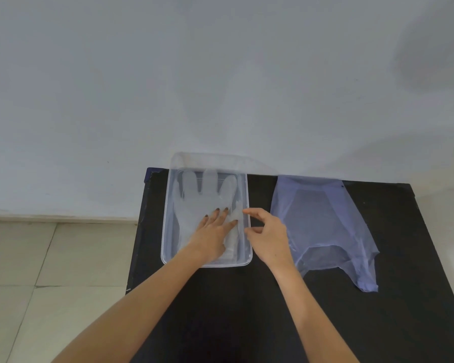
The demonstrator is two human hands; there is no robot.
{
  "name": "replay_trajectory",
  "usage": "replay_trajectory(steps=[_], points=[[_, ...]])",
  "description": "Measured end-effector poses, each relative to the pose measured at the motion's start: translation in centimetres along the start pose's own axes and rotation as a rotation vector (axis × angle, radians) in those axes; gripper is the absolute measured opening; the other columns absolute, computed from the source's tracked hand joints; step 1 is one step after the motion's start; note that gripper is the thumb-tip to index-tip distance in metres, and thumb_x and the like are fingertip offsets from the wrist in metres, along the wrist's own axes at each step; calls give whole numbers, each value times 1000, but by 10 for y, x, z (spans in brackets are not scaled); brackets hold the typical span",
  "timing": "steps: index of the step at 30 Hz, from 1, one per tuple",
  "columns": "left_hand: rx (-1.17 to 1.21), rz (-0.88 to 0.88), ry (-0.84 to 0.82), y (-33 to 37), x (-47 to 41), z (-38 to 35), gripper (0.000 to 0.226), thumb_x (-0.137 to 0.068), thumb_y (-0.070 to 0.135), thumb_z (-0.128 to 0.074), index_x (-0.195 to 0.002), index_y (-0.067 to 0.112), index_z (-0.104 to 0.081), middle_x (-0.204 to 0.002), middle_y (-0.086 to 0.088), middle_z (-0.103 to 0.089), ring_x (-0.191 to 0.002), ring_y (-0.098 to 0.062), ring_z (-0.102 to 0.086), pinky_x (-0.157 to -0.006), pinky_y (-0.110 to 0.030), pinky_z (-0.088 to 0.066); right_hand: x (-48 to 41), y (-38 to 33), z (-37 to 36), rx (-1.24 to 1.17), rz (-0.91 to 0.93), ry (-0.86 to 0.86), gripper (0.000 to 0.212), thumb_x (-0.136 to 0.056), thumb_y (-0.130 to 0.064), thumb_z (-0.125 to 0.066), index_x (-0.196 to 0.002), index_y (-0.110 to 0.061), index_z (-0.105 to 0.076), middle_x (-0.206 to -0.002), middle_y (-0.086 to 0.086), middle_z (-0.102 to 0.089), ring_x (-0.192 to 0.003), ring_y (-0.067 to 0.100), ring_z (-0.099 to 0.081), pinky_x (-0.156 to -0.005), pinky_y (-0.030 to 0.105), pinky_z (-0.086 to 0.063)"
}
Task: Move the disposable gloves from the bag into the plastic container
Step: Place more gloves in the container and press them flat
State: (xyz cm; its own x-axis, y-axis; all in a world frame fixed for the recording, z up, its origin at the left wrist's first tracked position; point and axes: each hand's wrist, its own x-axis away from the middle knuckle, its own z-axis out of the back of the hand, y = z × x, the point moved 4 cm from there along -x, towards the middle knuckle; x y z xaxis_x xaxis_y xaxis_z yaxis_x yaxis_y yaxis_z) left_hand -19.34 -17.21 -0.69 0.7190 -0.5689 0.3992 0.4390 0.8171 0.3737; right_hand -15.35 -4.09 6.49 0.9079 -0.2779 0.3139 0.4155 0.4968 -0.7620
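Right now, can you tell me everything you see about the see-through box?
The plastic container is a clear, shallow rectangular tray with rounded corners and a low rim. It sits flat at the left side of the black table, left of the purple bag. A thin see-through glove lies spread inside, fingers pointing away. The left hand presses flat on it inside, while the right hand is at the right rim.

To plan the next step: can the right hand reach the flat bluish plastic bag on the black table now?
Probably yes. The right hand hovers open beside the bluish plastic bag; nothing lies between them.
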Motion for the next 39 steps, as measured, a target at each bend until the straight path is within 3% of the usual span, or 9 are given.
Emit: replay_trajectory(steps=[6, 13, 17, 23, 31, 35, 39], points=[[-42, 19, -10, -12, 3, -2, 83, -93, 26, -57, -152, 35, 1, -162, -2, 14, -148, -26, 14, -119, -45, 4, -1, 5, -1, -32, 4, -4, 40, -89, -5, -61, -123, -25, -62, -119, -12, -64, -83, 1, -67, -65, 3, -49], [-62, 210, -35, -43, 9, -1, 100, -88, 46, -58, -149, 31, 19, -155, -9, 32, -142, -39, 27, -114, -54, 11, -2, 11, -5, -42, -1, -4, 38, -90, -10, -62, -124, -27, -61, -119, -14, -66, -84, -1, -67, -65, 4, -49], [-25, 234, -85, -51, 9, -2, 100, -88, 49, -57, -148, 31, 21, -154, -10, 35, -141, -40, 29, -114, -54, 11, -4, 14, -6, -42, 0, -9, 38, -89, -12, -64, -123, -29, -61, -121, -13, -65, -88, -1, -67, -74, 8, -51], [-29, 228, -38, -49, 5, 0, 99, -87, 57, -52, -147, 31, 23, -154, -9, 34, -142, -39, 28, -114, -55, 11, -4, 16, -6, -43, -1, 4, 37, -89, -13, -65, -123, -29, -62, -119, -14, -66, -83, -3, -66, -67, 3, -48], [-11, 243, -54, -57, 4, 1, 101, -87, 55, -54, -148, 30, 22, -154, -10, 35, -141, -39, 29, -115, -53, 10, -5, 18, -6, -55, 4, 13, 38, -89, -11, -62, -122, -29, -62, -122, -11, -65, -94, 4, -66, -84, 15, -53], [-42, 241, -31, -54, 3, 2, 100, -87, 57, -52, -147, 30, 23, -154, -10, 35, -141, -37, 29, -114, -53, 12, -5, 18, -6, -63, 3, 9, 39, -89, -10, -63, -123, -29, -62, -122, -12, -65, -88, 2, -67, -75, 10, -52], [-105, 116, 8, -36, 3, 1, 100, -87, 56, -53, -147, 34, 23, -155, -6, 35, -142, -33, 30, -114, -52, 13, -4, 18, -6, -62, 11, 12, 39, -89, -10, -62, -123, -29, -62, -121, -13, -65, -87, 2, -68, -72, 9, -51]])
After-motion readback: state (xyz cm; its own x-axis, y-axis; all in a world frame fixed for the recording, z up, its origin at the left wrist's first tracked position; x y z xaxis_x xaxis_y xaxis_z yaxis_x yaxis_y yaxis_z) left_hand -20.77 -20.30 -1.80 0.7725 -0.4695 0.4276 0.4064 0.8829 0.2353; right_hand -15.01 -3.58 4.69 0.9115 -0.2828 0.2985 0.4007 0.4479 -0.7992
